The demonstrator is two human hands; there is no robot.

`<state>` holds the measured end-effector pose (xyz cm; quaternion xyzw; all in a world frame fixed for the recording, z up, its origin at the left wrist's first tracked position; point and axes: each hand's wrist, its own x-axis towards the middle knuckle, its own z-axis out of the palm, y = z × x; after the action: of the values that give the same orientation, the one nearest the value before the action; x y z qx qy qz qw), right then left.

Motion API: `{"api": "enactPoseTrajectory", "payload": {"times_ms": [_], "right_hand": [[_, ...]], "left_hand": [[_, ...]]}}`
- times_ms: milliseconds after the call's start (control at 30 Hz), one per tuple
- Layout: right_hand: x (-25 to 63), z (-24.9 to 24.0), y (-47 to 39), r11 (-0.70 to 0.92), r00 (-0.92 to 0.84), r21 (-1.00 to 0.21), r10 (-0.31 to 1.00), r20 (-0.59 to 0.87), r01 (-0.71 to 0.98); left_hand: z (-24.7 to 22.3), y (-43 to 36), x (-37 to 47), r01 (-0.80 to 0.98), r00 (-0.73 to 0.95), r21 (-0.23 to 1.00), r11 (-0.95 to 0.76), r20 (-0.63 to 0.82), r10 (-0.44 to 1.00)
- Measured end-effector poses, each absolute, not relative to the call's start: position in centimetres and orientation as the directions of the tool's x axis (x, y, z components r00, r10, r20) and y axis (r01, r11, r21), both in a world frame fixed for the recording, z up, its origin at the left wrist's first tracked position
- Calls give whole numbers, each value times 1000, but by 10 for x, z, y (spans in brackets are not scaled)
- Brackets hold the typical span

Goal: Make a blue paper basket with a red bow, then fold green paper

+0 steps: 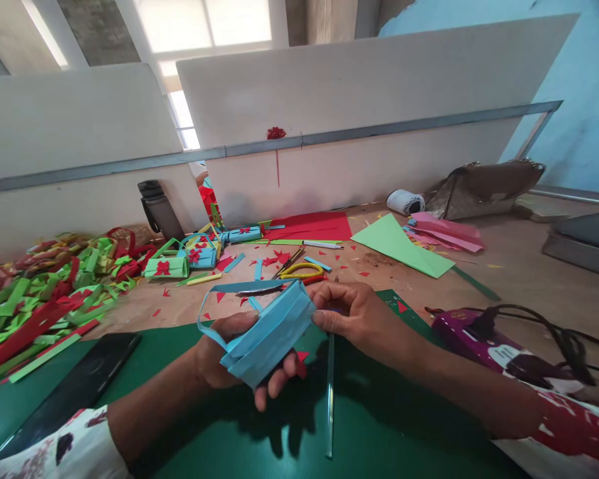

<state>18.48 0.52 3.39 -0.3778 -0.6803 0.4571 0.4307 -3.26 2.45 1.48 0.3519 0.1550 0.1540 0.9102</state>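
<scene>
A small folded light-blue paper bag [274, 332], with a thin blue strip handle looping off its left side, rests tilted in my left hand [229, 352]. My left thumb lies on its upper side and the fingers curl beneath. My right hand [349, 313] pinches the bag's right end between thumb and fingertips; the exact spot gripped is partly hidden. Below it, a clear thin stick [330, 399] lies on the green mat [379, 426]. Just beyond the bag are yellow-handled scissors [302, 269] and red paper scraps [279, 258].
Finished little bags with red bows [164, 267] stand behind, beside a heap of green and red paper pieces [74, 293]. A phone [74, 392] lies at left, a dark bottle [160, 209] behind. At right are a purple corded device [459, 339] and a green sheet [404, 246].
</scene>
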Motion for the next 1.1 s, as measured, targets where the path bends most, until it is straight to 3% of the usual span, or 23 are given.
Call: {"api": "enactPoseTrajectory", "payload": {"times_ms": [100,200,267,367,667,1100], "right_hand": [[183,34,6,173,-241,-980,960,145,100],[183,35,8,119,-110,-991,988,112,60],[183,34,10,112,-34,-993,993,111,37],[185,28,14,121,32,-993,992,121,7],[188,19,16,148,55,-987,987,152,62],[186,21,14,139,83,-987,986,145,79]], "left_hand": [[16,25,-30,-214,806,692,690,-274,525],[14,25,-27,-351,545,740,574,-337,768],[13,24,-26,-403,301,810,426,-322,898],[14,19,-23,-388,19,897,212,-222,975],[16,4,-19,-280,52,959,34,-20,998],[10,4,-19,-139,-45,988,67,-74,996]]}}
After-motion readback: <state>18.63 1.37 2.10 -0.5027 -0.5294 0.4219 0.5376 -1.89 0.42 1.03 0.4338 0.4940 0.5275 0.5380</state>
